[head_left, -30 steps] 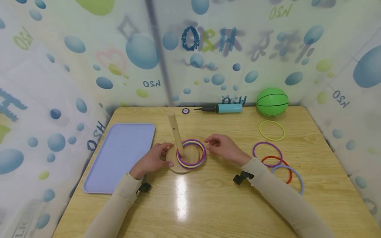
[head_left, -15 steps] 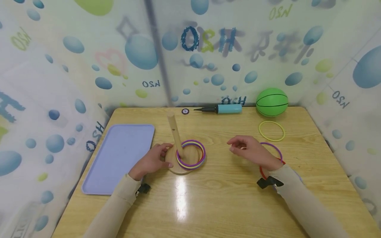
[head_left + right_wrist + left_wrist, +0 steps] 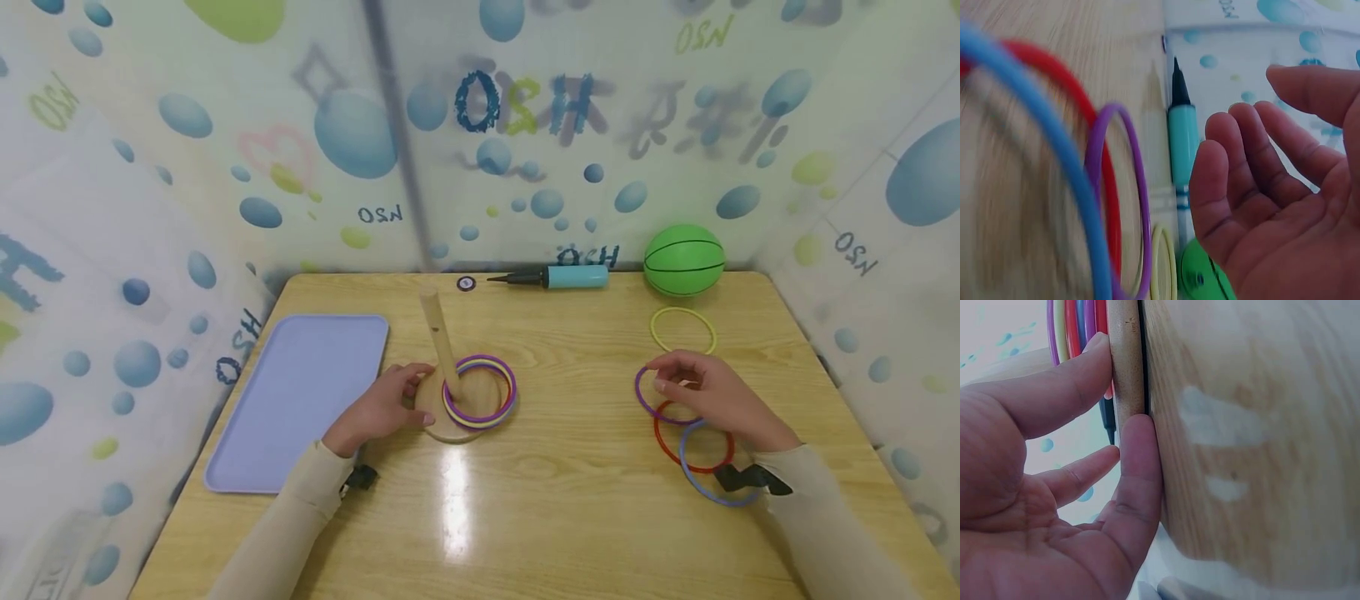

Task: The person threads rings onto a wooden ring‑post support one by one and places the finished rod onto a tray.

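A wooden ring-toss stand (image 3: 431, 402), a round base with an upright peg, stands left of centre. Several stacked rings (image 3: 513, 385) in purple, yellow, red and blue circle its peg. My left hand (image 3: 381, 407) holds the left edge of the base, thumb and fingers spread along the rim (image 3: 1127, 369). At the right, my right hand (image 3: 723, 402) hovers over loose rings, holding nothing, its fingers loosely bent. Under it a purple ring (image 3: 638, 392), a red ring (image 3: 660, 440) and a blue ring (image 3: 693, 481) overlap. Beyond them lies a yellow ring (image 3: 682, 309).
A pale blue tray (image 3: 300, 400) lies left of the stand. Along the back are a small round dark-rimmed disc (image 3: 466, 283), a turquoise hand pump (image 3: 577, 277) and a green ball (image 3: 684, 260). Patterned walls (image 3: 495, 192) border the table's back and sides.
My right hand has moved right, from beside the stacked rings to above the loose rings. The left hand stays at the base.
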`<action>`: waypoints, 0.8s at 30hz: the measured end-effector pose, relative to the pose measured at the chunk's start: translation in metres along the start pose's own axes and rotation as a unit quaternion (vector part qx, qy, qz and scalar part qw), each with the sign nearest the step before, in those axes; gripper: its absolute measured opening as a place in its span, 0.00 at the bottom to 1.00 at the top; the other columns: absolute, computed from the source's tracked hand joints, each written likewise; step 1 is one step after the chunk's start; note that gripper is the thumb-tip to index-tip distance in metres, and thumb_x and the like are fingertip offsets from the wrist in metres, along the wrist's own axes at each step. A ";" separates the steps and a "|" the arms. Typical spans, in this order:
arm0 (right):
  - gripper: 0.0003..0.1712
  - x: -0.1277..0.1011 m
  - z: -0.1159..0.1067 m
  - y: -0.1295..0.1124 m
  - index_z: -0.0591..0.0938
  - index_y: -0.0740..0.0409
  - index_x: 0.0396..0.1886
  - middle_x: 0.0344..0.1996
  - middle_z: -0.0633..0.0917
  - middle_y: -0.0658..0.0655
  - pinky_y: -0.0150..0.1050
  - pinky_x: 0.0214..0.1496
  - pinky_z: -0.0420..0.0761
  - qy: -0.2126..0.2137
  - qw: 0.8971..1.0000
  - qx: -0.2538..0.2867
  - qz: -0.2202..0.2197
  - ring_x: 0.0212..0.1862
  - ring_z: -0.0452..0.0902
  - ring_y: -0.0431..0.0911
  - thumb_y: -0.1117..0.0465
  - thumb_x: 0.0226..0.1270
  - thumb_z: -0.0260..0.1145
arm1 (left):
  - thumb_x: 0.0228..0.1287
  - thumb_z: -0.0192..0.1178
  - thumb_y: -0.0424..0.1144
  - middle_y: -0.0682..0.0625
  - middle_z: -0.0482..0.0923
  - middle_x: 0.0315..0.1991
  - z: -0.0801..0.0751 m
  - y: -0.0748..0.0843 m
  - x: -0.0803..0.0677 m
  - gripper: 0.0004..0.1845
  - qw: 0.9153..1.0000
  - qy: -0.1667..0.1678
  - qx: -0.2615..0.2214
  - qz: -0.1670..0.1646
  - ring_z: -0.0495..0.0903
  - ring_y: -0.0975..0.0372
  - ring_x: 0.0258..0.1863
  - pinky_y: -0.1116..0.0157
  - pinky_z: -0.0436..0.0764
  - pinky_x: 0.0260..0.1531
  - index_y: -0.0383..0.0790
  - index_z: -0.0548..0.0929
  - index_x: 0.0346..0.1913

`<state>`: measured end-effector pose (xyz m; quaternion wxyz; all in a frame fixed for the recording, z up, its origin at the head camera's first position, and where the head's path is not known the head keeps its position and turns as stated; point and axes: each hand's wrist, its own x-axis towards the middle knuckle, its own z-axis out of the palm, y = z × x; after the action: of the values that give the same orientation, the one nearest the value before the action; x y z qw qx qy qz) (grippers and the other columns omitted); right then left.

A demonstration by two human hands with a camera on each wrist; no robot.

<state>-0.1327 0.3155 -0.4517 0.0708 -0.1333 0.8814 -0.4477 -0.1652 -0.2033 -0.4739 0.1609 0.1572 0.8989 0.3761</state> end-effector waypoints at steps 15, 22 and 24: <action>0.21 -0.048 -0.039 0.059 0.85 0.63 0.58 0.45 0.89 0.58 0.26 0.43 0.81 0.024 0.997 -0.071 -0.002 0.43 0.81 0.31 0.64 0.68 0.76 | 0.57 0.80 0.37 0.36 0.76 0.54 -0.001 0.000 0.001 0.43 1.000 0.001 -0.003 0.000 0.80 0.48 0.53 0.52 0.78 0.57 0.34 0.72 0.74; 0.18 -0.059 -0.046 0.069 0.86 0.63 0.54 0.45 0.88 0.59 0.28 0.40 0.81 -0.007 0.994 -0.106 0.019 0.40 0.79 0.29 0.64 0.67 0.77 | 0.58 0.80 0.37 0.35 0.77 0.54 -0.001 0.000 0.002 0.43 1.000 -0.001 -0.002 0.005 0.81 0.48 0.54 0.50 0.78 0.58 0.33 0.72 0.74; 0.16 -0.060 -0.046 0.071 0.87 0.61 0.52 0.41 0.88 0.54 0.30 0.39 0.80 -0.014 0.994 -0.106 0.020 0.38 0.78 0.30 0.63 0.67 0.77 | 0.57 0.80 0.37 0.35 0.77 0.54 0.000 0.000 0.001 0.43 1.000 -0.001 0.000 0.000 0.80 0.48 0.54 0.50 0.78 0.58 0.33 0.72 0.74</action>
<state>-0.0991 0.4083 -0.4818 0.0781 -0.1285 0.9252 -0.3485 -0.1662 -0.2027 -0.4738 0.1615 0.1574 0.8989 0.3757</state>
